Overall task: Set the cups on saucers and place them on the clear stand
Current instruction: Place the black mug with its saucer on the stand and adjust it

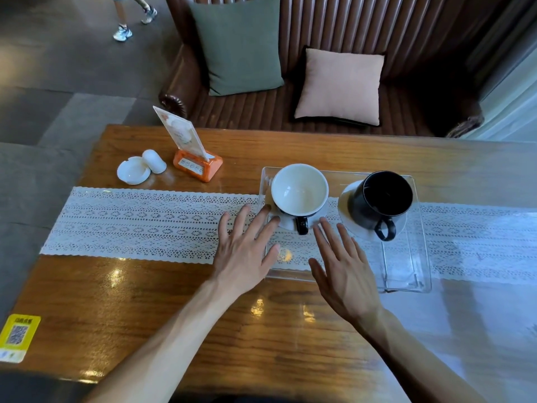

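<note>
A clear stand sits on the lace runner at the table's middle right. On its left part a cup with a white inside and a black handle rests on a white saucer. On its right part a black cup rests on another white saucer. My left hand is flat with fingers apart, its fingertips at the left saucer's edge. My right hand hovers over the stand just in front of that saucer, fingers spread, holding nothing.
A white lace runner crosses the wooden table. At the back left stand a white ashtray, a white shaker and an orange menu holder. A brown sofa with cushions lies beyond. A person's legs are far left.
</note>
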